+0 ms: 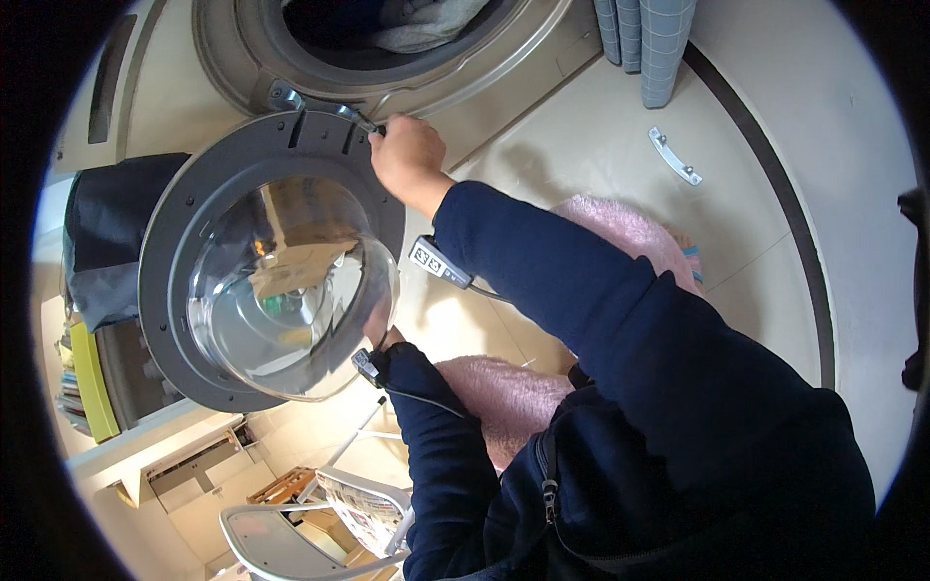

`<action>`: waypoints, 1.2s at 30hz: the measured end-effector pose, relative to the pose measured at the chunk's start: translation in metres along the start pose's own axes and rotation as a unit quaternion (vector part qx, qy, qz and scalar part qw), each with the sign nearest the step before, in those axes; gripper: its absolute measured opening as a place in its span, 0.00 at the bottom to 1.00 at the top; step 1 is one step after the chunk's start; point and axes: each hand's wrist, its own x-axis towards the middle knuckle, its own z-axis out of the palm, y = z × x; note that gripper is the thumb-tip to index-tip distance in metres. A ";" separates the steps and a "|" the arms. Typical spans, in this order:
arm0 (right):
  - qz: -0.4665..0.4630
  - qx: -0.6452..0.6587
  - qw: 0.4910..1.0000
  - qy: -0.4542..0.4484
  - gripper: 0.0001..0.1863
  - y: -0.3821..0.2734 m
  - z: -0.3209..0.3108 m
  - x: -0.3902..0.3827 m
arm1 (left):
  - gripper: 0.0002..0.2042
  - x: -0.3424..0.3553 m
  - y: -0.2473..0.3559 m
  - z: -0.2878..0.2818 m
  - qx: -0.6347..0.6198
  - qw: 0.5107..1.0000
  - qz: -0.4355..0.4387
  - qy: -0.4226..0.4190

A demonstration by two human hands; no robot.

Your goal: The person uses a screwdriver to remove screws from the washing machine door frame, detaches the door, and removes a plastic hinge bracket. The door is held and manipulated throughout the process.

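Note:
A front-loading washer (pixel 526 44) holds dark and grey laundry (pixel 426 27) in its drum. Its round door (pixel 170 261), with a dark rim and clear glass bowl, hangs swung out below the opening by metal hinge arms (pixel 287 98). My right hand (pixel 407 155) is closed at the upper hinge, on a small dark-and-metal piece that I cannot make out. My left hand (pixel 388 336) is at the door's lower right edge, its fingers mostly hidden behind the glass and rim. Small wired devices (pixel 433 259) sit by both forearms.
A curved metal bracket (pixel 675 155) lies on the tiled floor at right, by a white wall (pixel 852 194). Pink fuzzy slippers or legwear (pixel 499 402) show below me. Grey checked fabric (pixel 661 53) hangs top right. A white folding chair (pixel 276 533) and dark fabric (pixel 111 223) are at left.

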 end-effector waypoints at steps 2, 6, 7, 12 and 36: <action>-0.010 0.035 0.999 -0.014 0.16 0.001 0.003 -0.002 | 0.22 0.000 -0.001 0.000 0.003 1.000 0.001 0.001; 0.361 0.552 0.715 -0.233 0.22 0.001 0.011 0.016 | 0.21 -0.002 -0.003 -0.003 0.013 1.000 0.002 0.004; 0.413 0.613 0.609 -0.288 0.21 0.008 0.009 0.022 | 0.21 -0.004 -0.004 -0.004 0.017 1.000 0.002 0.005; 0.400 0.569 0.639 -0.328 0.16 0.010 0.004 0.032 | 0.21 -0.009 -0.005 -0.002 0.078 0.996 0.053 -0.005; 0.133 0.055 0.982 -0.122 0.14 -0.005 -0.010 0.003 | 0.19 -0.005 -0.004 -0.009 0.114 0.993 0.041 0.014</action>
